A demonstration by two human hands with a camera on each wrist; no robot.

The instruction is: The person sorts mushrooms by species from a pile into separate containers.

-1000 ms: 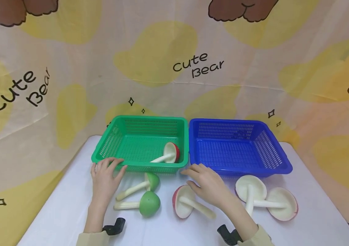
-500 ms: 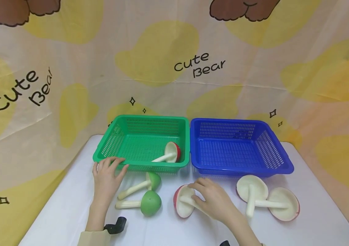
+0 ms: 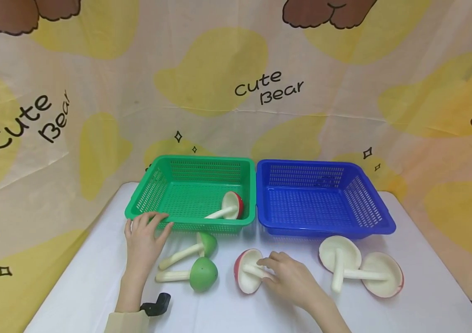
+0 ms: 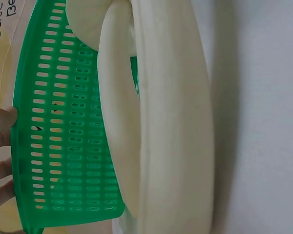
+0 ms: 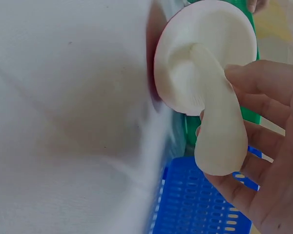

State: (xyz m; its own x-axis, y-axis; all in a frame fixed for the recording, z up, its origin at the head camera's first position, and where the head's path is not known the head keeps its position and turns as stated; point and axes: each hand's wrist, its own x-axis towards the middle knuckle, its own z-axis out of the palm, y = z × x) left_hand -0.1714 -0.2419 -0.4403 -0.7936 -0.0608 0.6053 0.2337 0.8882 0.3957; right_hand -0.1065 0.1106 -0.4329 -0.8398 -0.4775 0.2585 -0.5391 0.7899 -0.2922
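Note:
In the head view my right hand (image 3: 291,280) pinches the pale stem of a red-capped toy mushroom (image 3: 247,277) lying on the table. The right wrist view shows the thumb against the stem (image 5: 219,122) and fingertips showing past its other side. My left hand (image 3: 144,243) rests on the front left rim of the green basket (image 3: 202,222), fingers loosely over the edge. Beside it lie two green-capped mushrooms (image 3: 204,274), their stems pointing left. Another red-capped mushroom (image 3: 232,206) lies inside the green basket.
A blue basket (image 3: 323,229) stands right beside the green one. Two more mushrooms with pale undersides (image 3: 382,275) lie at the right, stems crossing. A black wrist-camera mount (image 3: 157,305) sticks out from the left wrist. A printed cloth (image 3: 202,69) hangs behind the white table.
My right hand has moved down from near the baskets' front edges to the red-capped mushroom and taken hold of its stem. The left hand has stayed on the green rim.

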